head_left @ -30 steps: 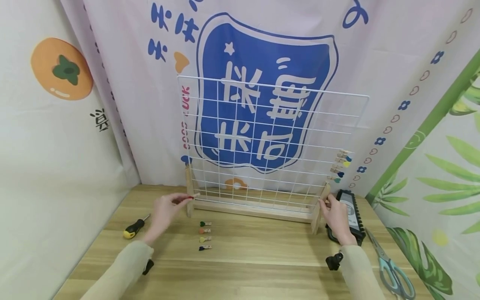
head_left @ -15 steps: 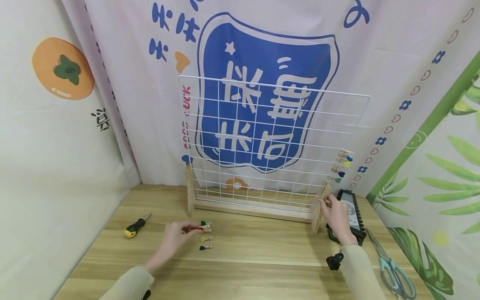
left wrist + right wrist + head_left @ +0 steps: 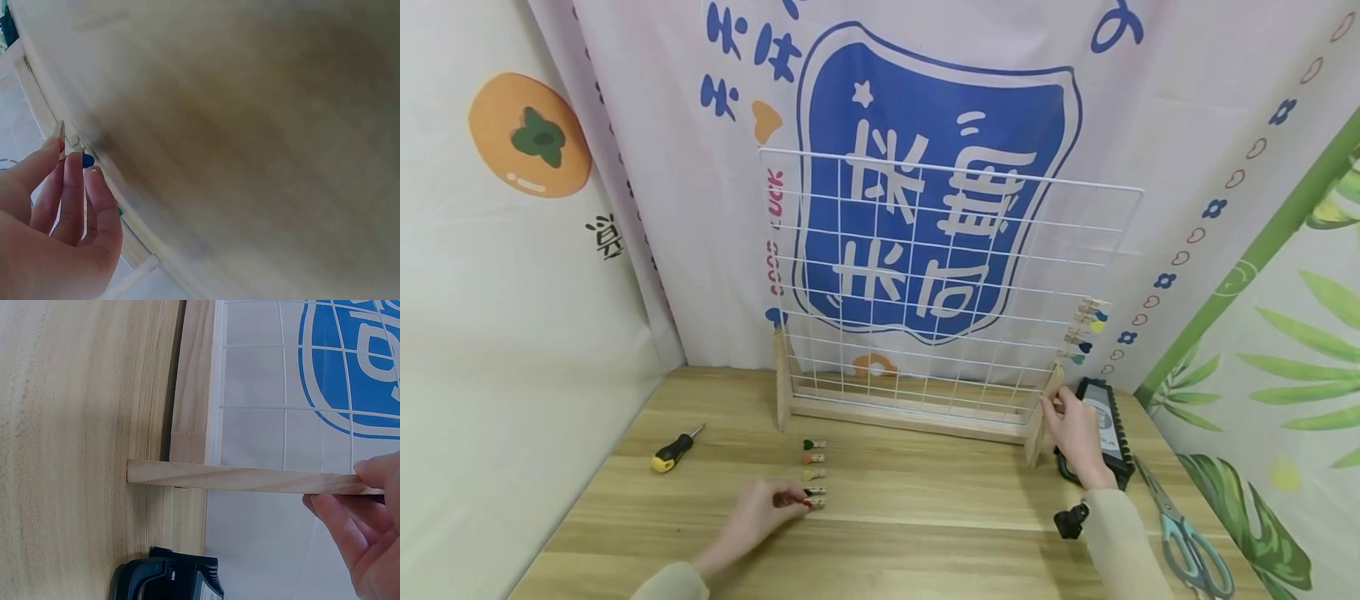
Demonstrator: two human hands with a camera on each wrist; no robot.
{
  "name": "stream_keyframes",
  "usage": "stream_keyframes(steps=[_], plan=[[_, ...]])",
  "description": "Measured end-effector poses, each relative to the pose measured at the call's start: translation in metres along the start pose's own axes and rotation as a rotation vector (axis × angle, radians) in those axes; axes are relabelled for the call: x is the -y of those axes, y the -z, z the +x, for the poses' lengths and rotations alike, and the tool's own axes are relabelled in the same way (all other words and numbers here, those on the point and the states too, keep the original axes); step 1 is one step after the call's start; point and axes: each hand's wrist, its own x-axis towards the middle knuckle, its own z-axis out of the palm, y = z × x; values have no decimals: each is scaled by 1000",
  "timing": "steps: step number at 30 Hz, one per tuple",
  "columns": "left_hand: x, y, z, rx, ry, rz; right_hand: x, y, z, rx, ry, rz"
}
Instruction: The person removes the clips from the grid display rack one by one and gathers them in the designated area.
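Note:
My left hand [image 3: 769,512] pinches a small wooden clothespin [image 3: 60,132] with a red ornament, low over the table beside a dark blue clothespin [image 3: 817,491]. Above these, a green-heart clothespin [image 3: 814,445], an orange one [image 3: 814,459] and a yellow one [image 3: 814,475] lie in a column. My right hand [image 3: 1075,433] grips the right wooden upright [image 3: 262,479] of a stand between thumb and fingers. A white wire grid [image 3: 951,283] stands upright in this stand. Several clothespins [image 3: 1081,336] with coloured ornaments are clipped along its right edge.
On the left lies a yellow-black screwdriver [image 3: 676,450]. Behind my right hand sits a black case [image 3: 1107,425], with blue-handled scissors [image 3: 1187,542] farther right. A small black object [image 3: 1071,522] is near my right wrist. A printed curtain [image 3: 715,275] hangs behind the grid.
My left hand has carried the red clothespin from the stand's left foot toward me, down to the near end of the clothespin column. My right hand stays on the upright.

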Motion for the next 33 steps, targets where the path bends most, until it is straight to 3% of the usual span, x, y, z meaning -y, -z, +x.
stream_keyframes(steps=[24,33], plan=[[1,-6,-4,3,43,43,0,0,0,-7,6,-8],[-1,5,-1,10,61,3,-1,-1,0,-12,6,-5]])
